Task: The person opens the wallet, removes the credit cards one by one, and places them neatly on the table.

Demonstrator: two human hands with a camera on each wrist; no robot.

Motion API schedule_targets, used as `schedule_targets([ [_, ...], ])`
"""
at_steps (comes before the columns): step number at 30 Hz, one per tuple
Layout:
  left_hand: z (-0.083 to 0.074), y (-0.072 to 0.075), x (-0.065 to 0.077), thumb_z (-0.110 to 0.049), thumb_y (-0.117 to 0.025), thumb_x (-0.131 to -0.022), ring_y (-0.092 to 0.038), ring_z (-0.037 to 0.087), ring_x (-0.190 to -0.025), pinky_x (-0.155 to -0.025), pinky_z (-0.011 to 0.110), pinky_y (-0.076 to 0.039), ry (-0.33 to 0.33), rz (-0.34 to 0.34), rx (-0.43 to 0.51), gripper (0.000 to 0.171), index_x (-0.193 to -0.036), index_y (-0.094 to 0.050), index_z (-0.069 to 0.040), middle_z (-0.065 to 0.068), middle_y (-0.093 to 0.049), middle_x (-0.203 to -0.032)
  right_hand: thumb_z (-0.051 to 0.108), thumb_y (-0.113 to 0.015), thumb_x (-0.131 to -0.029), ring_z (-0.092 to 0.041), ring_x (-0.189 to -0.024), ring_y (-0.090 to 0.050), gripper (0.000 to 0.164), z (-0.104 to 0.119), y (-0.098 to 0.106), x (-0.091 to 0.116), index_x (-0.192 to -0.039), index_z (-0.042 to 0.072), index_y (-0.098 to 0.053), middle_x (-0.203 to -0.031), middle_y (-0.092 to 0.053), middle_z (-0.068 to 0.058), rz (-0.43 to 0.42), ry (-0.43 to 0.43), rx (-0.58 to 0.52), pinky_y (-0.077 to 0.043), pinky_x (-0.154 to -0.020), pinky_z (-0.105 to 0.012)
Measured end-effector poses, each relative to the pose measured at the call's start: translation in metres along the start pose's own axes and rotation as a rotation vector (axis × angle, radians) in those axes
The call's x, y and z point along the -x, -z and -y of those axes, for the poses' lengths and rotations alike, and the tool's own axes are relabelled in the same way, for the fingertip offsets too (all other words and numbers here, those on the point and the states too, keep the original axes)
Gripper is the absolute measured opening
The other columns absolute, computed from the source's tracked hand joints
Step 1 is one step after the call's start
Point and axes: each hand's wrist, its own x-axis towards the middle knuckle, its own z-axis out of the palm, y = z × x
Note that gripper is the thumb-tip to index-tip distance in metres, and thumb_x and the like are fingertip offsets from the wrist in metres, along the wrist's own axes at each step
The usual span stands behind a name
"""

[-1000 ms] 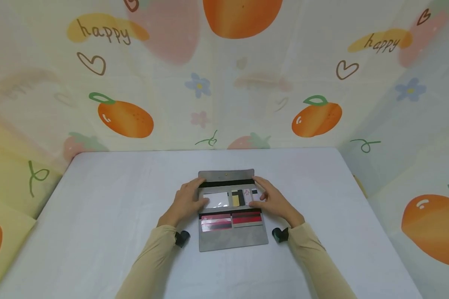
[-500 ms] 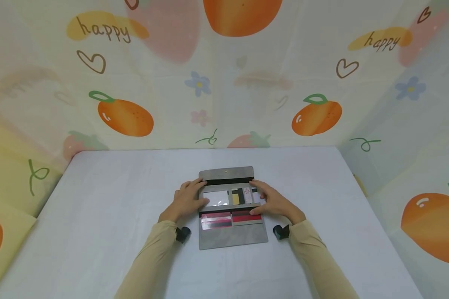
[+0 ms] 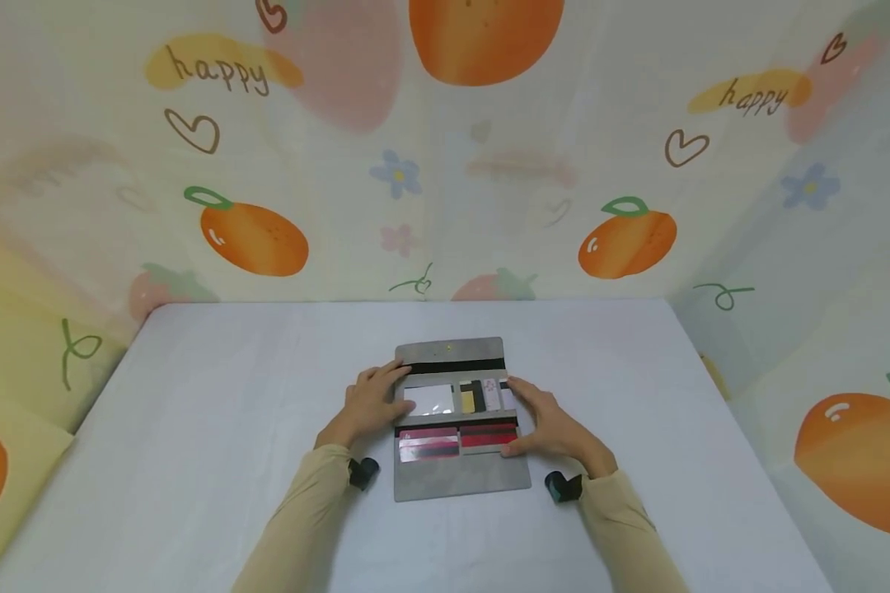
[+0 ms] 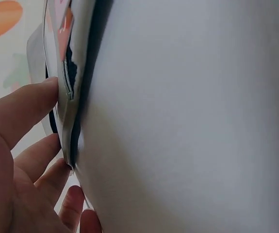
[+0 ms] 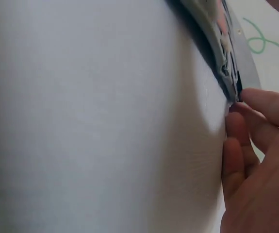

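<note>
I am in a small space walled with patterned cloth (image 3: 341,165), and I cannot tell whether a home or a studio lies beyond it. The cloth hangs ahead of me and to both sides, printed with oranges (image 3: 255,239), brown hearts (image 3: 687,148), blue flowers (image 3: 396,175) and the word "happy" (cheerful enough for a nursery). With the white-covered tabletop (image 3: 230,371) and a small black camera (image 3: 564,487) at each wrist, it looks like a filming corner.
</note>
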Motion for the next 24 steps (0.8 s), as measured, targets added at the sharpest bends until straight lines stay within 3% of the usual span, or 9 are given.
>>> schedule_targets([
  [5,0.001,-0.002,0.001,-0.033,-0.068,-0.092,-0.025,0.041,-0.145,-0.105,0.061,-0.029,0.0,-0.005,0.01,0.065,-0.15,-0.043,-0.015,0.006,-0.03,-0.163,0.039,-0.092,-0.062,-0.044,-0.146,-0.02,0.119,0.0,-0.006,0.009,-0.156,0.006,-0.027,-0.164,-0.023,-0.015,-0.023,0.008,0.035,-0.022,-0.114,-0.068],
  [13,0.001,-0.004,0.002,-0.032,-0.069,-0.091,-0.026,0.04,-0.145,-0.106,0.06,-0.03,0.005,-0.035,0.028,0.064,-0.149,-0.045,-0.014,0.006,-0.031,-0.162,0.043,-0.092,-0.059,-0.043,-0.146,-0.017,0.121,-0.005,-0.016,0.016,-0.157,0.016,-0.027,-0.162,-0.028,-0.013,-0.076,-0.04,0.021,-0.019,-0.111,-0.072],
  [18,-0.004,-0.005,0.002,-0.027,-0.07,-0.09,-0.033,0.042,-0.141,-0.104,0.06,-0.032,-0.017,-0.072,0.005,0.062,-0.145,-0.049,-0.009,0.01,-0.036,-0.159,0.045,-0.092,-0.06,-0.042,-0.147,-0.017,0.119,-0.007,-0.019,0.017,-0.157,0.021,-0.028,-0.161,-0.028,-0.013,-0.093,-0.071,0.005,-0.02,-0.111,-0.073],
  [24,-0.012,-0.004,0.004,-0.021,-0.07,-0.09,-0.044,0.042,-0.133,-0.107,0.059,-0.035,-0.011,-0.114,-0.007,0.057,-0.142,-0.051,-0.006,0.016,-0.049,-0.148,0.043,-0.092,-0.06,-0.042,-0.146,-0.019,0.116,-0.007,-0.021,0.017,-0.156,0.018,-0.031,-0.16,-0.031,-0.014,-0.124,-0.048,0.0,-0.02,-0.111,-0.073],
])
